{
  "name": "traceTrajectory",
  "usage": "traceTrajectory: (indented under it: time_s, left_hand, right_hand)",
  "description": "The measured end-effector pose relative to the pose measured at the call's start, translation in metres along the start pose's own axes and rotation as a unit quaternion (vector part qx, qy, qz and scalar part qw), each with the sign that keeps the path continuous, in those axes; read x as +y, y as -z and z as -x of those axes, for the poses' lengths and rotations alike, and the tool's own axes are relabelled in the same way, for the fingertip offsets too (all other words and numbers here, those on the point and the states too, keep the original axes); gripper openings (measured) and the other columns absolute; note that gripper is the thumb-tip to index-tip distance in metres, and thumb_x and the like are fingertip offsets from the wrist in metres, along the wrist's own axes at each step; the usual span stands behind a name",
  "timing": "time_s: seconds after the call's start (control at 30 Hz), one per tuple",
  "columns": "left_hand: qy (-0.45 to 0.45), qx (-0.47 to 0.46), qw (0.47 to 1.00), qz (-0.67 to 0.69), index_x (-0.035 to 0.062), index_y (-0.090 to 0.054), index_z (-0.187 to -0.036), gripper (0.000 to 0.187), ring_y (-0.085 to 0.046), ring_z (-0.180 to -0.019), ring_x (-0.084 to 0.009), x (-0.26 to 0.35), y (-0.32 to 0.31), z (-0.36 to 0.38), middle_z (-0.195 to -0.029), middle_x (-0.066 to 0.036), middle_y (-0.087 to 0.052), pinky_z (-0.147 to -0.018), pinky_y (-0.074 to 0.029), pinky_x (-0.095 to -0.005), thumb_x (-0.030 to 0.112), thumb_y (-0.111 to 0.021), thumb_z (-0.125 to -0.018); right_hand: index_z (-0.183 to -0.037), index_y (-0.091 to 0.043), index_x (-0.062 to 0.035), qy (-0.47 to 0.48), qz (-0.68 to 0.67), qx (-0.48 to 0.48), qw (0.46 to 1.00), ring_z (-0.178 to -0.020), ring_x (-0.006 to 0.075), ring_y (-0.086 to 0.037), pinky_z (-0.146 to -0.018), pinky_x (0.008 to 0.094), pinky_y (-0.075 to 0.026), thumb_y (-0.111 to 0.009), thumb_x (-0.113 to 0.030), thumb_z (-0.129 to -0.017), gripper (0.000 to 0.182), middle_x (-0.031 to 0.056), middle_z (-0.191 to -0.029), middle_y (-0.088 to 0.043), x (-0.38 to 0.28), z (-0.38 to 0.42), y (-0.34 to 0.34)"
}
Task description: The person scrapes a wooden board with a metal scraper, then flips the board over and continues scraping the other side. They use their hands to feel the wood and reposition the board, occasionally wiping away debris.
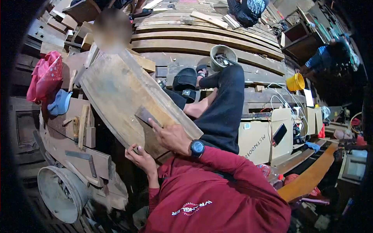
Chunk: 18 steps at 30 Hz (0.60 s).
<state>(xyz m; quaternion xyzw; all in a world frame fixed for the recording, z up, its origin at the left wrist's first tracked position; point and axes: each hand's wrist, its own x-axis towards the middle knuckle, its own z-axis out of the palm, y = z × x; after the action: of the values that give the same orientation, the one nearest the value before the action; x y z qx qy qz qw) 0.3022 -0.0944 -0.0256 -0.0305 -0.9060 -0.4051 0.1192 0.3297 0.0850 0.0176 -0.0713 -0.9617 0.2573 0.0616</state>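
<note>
- Grasping a dark, flat, rectangular blade-like piece (pixel 144 113), the person's right hand (pixel 173 137) lies mid-frame, half curled, with its index finger stretched out along the piece.
- Resting at the lower end of a broad, tan wooden panel (pixel 116 93), the left hand (pixel 142 160) is partly open, fingers bent; whether it grips the edge, I cannot tell.
- Slanting from upper left to centre, the one panel lies across the lap, with the one dark piece on its face.
- Counting buckets gives three: a large whitish one (pixel 79 190) at lower left, a grey one (pixel 213 64) with dark bits in it at upper centre, and a small yellow one (pixel 296 82) at upper right.
- Lying at left are one dark L-shaped metal square (pixel 91 163) and one pink cloth (pixel 43 77).
- Leaning on brown cardboard (pixel 253 139) at right is one black phone (pixel 279 134).
</note>
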Motion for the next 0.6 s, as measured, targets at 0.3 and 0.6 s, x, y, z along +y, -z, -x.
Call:
traceTrajectory:
  time_s: [0.3,0.6]
  left_hand:
    - [0.005,-0.014,1.0,0.003,-0.0029,-0.052,-0.116,0.025,-0.045,-0.121,-0.0386,-0.003,-0.003,0.0,-0.121,-0.021,-0.05,-0.107,-0.034,-0.0495,0.016,-0.058,-0.1]
    - [0.024,-0.025,0.999,-0.008,-0.0015,-0.055,-0.115,0.025,-0.041,-0.132,-0.0443,-0.012,0.001,-0.001,-0.128,-0.026,-0.046,-0.112,-0.033,-0.0534,0.018,-0.059,-0.101]
  right_hand:
    - [-0.158,-0.043,-0.0211,0.04,-0.059,-0.033,0.997,-0.058,0.0341,-0.066,-0.051,0.0456,-0.051,-0.062,-0.026,-0.094,0.066,0.0167,-0.079,-0.068,0.016,0.037,-0.007]
    - [-0.155,-0.047,-0.019,0.004,-0.029,0.02,0.999,-0.055,0.0318,-0.064,-0.05,0.0449,-0.05,-0.064,-0.028,-0.093,0.065,0.015,-0.07,-0.066,0.009,0.027,-0.008]
